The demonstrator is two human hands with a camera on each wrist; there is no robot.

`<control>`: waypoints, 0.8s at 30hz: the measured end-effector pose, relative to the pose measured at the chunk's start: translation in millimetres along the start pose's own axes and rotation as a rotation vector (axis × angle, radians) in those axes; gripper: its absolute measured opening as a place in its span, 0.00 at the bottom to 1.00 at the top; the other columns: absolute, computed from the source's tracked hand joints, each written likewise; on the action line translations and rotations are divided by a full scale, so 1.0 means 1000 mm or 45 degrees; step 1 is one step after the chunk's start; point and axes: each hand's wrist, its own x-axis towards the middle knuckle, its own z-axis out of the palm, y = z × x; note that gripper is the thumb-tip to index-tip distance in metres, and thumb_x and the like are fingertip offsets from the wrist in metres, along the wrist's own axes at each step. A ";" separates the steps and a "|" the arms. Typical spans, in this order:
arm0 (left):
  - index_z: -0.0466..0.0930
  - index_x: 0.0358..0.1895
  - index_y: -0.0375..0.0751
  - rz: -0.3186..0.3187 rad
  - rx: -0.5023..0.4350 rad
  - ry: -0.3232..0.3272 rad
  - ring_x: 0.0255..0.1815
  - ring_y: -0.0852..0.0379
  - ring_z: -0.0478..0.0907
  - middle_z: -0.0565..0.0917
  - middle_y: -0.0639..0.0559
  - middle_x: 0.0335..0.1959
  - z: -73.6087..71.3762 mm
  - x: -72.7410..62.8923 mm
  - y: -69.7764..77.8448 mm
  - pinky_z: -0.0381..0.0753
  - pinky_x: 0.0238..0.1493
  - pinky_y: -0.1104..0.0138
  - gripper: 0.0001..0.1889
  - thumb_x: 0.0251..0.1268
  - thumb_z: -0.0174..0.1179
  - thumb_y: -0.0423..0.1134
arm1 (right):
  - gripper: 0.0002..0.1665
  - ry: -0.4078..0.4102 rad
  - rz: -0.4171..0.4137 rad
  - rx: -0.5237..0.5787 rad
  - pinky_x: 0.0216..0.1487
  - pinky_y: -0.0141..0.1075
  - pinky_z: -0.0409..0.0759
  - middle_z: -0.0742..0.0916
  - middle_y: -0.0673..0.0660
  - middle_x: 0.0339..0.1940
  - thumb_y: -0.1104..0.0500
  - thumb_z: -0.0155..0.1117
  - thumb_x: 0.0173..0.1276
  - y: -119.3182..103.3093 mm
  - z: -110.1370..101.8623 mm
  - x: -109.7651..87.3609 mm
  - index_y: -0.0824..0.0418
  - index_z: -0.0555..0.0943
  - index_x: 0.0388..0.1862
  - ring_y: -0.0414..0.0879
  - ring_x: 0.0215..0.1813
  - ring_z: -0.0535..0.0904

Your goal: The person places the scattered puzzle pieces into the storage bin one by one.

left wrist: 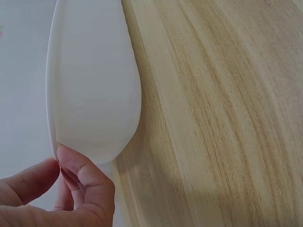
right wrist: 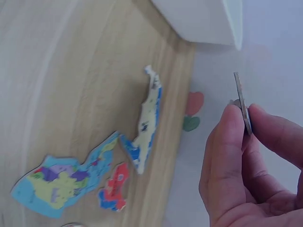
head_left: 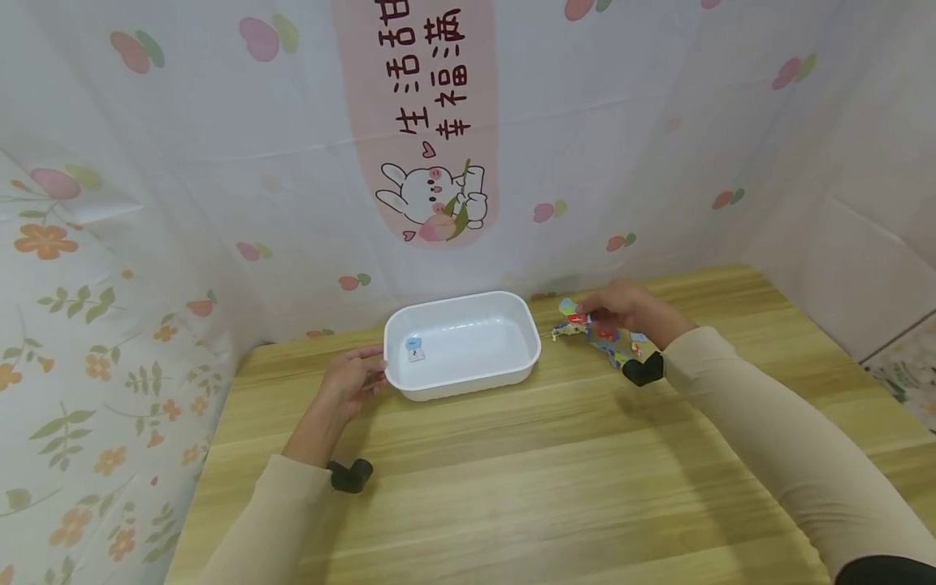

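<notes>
A white plastic tray (head_left: 478, 345) stands on the wooden table near the wall cloth. My left hand (head_left: 347, 380) pinches its left rim between thumb and fingers, which the left wrist view shows close up. Inside the tray, toward the left, lie small blue and pale puzzle pieces (head_left: 414, 344). To the tray's right, my right hand (head_left: 627, 309) pinches a thin flat puzzle piece (right wrist: 242, 101), seen edge-on in the right wrist view. Below it on the table lie a long cream-and-blue piece (right wrist: 148, 120), a multicoloured map-like piece (right wrist: 57, 184) and a red-and-blue piece (right wrist: 115, 187).
A printed cloth (head_left: 614, 154) hangs behind the wooden table (head_left: 468, 479), and a floral cloth (head_left: 95, 349) hangs on the left. A pale puzzle piece (head_left: 639, 337) lies close to the right wrist. Part of another piece (right wrist: 72, 225) shows at the right wrist view's bottom edge.
</notes>
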 end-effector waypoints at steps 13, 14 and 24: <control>0.69 0.65 0.31 0.002 0.000 -0.017 0.30 0.60 0.78 0.81 0.48 0.35 -0.001 -0.001 -0.002 0.81 0.36 0.72 0.22 0.68 0.54 0.27 | 0.08 -0.037 0.006 0.190 0.33 0.29 0.84 0.81 0.52 0.26 0.72 0.57 0.67 -0.022 0.020 0.005 0.69 0.81 0.43 0.41 0.27 0.79; 0.69 0.65 0.31 0.004 -0.001 -0.018 0.30 0.60 0.78 0.81 0.49 0.35 -0.001 -0.001 -0.002 0.80 0.35 0.72 0.22 0.68 0.54 0.27 | 0.09 -0.043 0.012 0.190 0.33 0.29 0.84 0.82 0.52 0.25 0.72 0.57 0.66 -0.023 0.022 0.006 0.69 0.81 0.43 0.40 0.27 0.80; 0.69 0.65 0.30 0.010 -0.019 -0.027 0.30 0.60 0.78 0.81 0.48 0.36 0.000 -0.001 -0.001 0.81 0.36 0.72 0.22 0.68 0.54 0.27 | 0.15 -0.076 0.084 0.275 0.38 0.32 0.85 0.85 0.56 0.28 0.73 0.54 0.67 -0.032 0.046 0.016 0.73 0.77 0.52 0.43 0.28 0.83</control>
